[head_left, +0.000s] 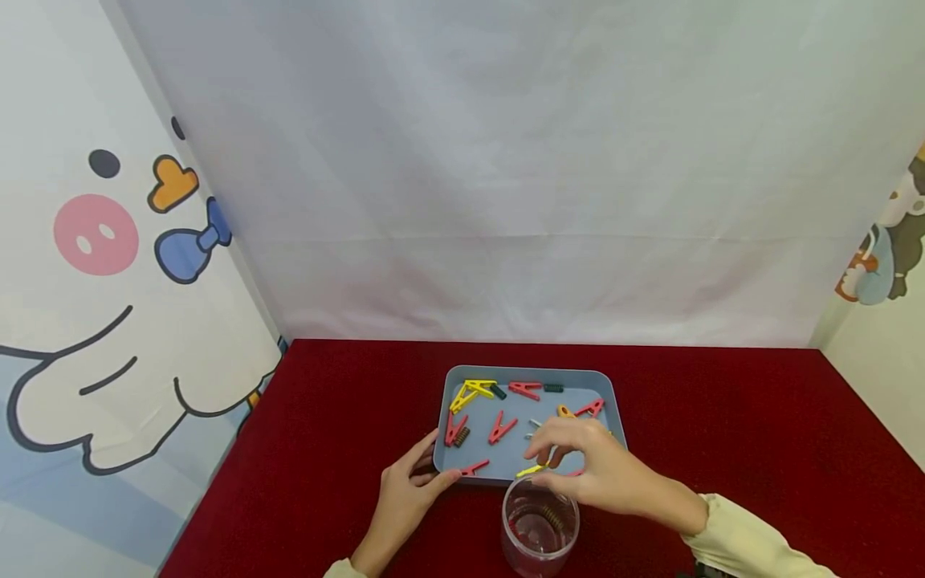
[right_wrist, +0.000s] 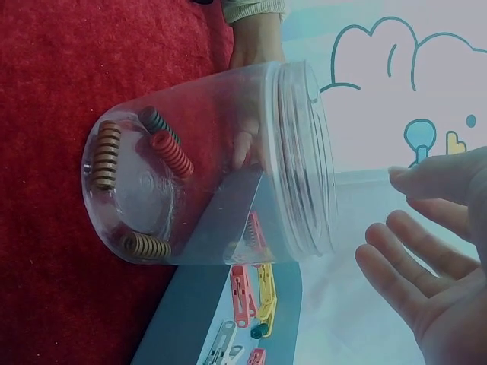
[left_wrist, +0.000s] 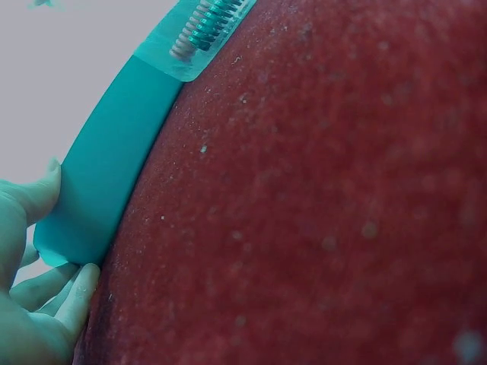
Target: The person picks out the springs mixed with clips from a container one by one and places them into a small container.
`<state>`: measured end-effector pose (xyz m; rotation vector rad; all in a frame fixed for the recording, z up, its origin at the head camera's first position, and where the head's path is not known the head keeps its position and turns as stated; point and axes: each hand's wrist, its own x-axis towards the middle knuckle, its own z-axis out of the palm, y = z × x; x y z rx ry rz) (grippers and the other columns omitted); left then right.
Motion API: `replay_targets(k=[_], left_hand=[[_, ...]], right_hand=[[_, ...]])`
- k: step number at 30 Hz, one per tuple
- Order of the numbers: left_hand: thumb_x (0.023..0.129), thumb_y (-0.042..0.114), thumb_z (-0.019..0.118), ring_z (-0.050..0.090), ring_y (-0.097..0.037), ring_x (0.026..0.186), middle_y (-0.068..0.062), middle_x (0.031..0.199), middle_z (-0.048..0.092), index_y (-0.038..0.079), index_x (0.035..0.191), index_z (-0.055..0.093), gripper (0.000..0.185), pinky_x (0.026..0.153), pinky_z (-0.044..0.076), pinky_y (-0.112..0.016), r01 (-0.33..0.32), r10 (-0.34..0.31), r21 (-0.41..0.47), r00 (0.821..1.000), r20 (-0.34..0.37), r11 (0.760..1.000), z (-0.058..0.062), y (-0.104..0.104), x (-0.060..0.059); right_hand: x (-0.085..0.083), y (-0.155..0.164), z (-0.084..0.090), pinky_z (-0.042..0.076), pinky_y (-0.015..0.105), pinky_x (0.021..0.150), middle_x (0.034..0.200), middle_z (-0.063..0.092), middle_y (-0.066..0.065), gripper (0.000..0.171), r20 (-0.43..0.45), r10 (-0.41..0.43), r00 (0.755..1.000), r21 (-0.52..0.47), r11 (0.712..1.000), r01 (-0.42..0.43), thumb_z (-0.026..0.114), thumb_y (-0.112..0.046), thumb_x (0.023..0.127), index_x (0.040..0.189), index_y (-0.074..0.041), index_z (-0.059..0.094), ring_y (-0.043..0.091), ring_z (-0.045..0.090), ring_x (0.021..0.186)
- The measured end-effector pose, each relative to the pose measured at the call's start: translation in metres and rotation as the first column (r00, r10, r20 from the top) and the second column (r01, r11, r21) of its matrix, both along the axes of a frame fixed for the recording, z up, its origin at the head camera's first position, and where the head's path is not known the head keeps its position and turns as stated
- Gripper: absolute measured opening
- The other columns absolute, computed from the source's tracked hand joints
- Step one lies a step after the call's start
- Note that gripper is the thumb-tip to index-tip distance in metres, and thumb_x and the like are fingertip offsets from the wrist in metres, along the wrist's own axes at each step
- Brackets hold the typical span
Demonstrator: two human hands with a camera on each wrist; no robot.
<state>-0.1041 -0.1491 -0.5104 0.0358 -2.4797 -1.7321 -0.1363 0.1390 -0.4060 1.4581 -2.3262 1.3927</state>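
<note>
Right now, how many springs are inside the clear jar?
4 in the clear jar, all at its bottom: a brown spring, a dark green spring, a red spring and another brown spring. More may be hidden.

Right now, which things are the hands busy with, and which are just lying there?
In use:
- left hand, gripping the tray by its corner
- right hand, over the clear jar
- springs in the jar
- yellow clip by the right fingers

Lying about:
- red clips and other yellow clips in the tray
- red cloth
- cartoon curtain
</note>
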Motion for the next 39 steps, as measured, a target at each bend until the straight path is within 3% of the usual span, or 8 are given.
replay_targets(k=[4,9,15,23,32,39], left_hand=[[0.089,0.03,0.083,0.066,-0.033,0.118,-0.021,0.137,0.064,0.01,0.148,0.057,0.067,0.085,0.06,-0.031,0.0,0.0,-0.002,1.0,0.0,1.0,0.0,-0.001,0.0],[0.089,0.03,0.083,0.065,-0.033,0.118,-0.021,0.138,0.063,0.01,0.148,0.057,0.067,0.085,0.061,-0.032,-0.001,0.001,-0.01,1.0,0.002,1.0,0.0,-0.001,0.0],[0.089,0.03,0.083,0.065,-0.034,0.119,-0.021,0.141,0.062,0.01,0.148,0.057,0.067,0.086,0.061,-0.032,-0.003,0.004,-0.011,1.0,0.008,1.0,0.001,-0.002,0.0],[0.089,0.029,0.083,0.065,-0.034,0.119,-0.021,0.143,0.061,0.009,0.148,0.057,0.067,0.086,0.061,-0.032,-0.006,0.006,-0.009,1.0,0.01,1.0,0.001,-0.001,-0.001],[0.089,0.029,0.083,0.065,-0.034,0.119,-0.021,0.142,0.061,0.011,0.148,0.058,0.067,0.085,0.06,-0.031,-0.004,0.004,-0.003,1.0,0.018,1.0,0.001,-0.001,-0.001],[0.089,0.029,0.083,0.065,-0.035,0.119,-0.023,0.142,0.061,0.01,0.148,0.057,0.067,0.085,0.06,-0.031,-0.002,0.002,-0.004,1.0,0.013,1.0,0.001,0.0,0.0]], right_hand=[[-0.005,-0.003,-0.001,0.059,0.028,0.073,0.098,0.072,0.002,0.026,-0.007,-0.001,1.0,0.001,1.0,0.001,0.082,-0.001,0.084,0.103,-0.015,0.073,0.013,0.068,0.08],[-0.01,-0.006,0.001,0.06,0.029,0.072,0.097,0.072,0.001,0.021,0.045,-0.019,0.999,0.02,1.0,0.018,0.082,-0.004,0.086,0.101,-0.015,0.073,0.005,0.065,0.082],[-0.016,-0.01,0.004,0.06,0.03,0.071,0.098,0.073,0.002,0.018,0.08,-0.034,0.996,0.059,0.998,0.029,0.081,-0.007,0.087,0.101,-0.014,0.073,0.009,0.065,0.083],[-0.021,-0.016,0.005,0.06,0.029,0.073,0.1,0.074,0.003,0.021,0.075,-0.047,0.996,0.095,0.995,0.039,0.082,-0.005,0.085,0.102,-0.013,0.073,0.004,0.065,0.085],[-0.03,-0.02,0.003,0.06,0.028,0.073,0.101,0.073,0.002,0.018,0.116,-0.046,0.992,0.127,0.991,0.031,0.081,-0.008,0.088,0.104,-0.012,0.074,0.019,0.067,0.084],[-0.037,-0.022,-0.001,0.06,0.027,0.072,0.098,0.073,0.002,0.017,0.122,-0.048,0.991,0.152,0.988,0.029,0.08,-0.008,0.088,0.103,-0.012,0.074,0.007,0.065,0.082]])
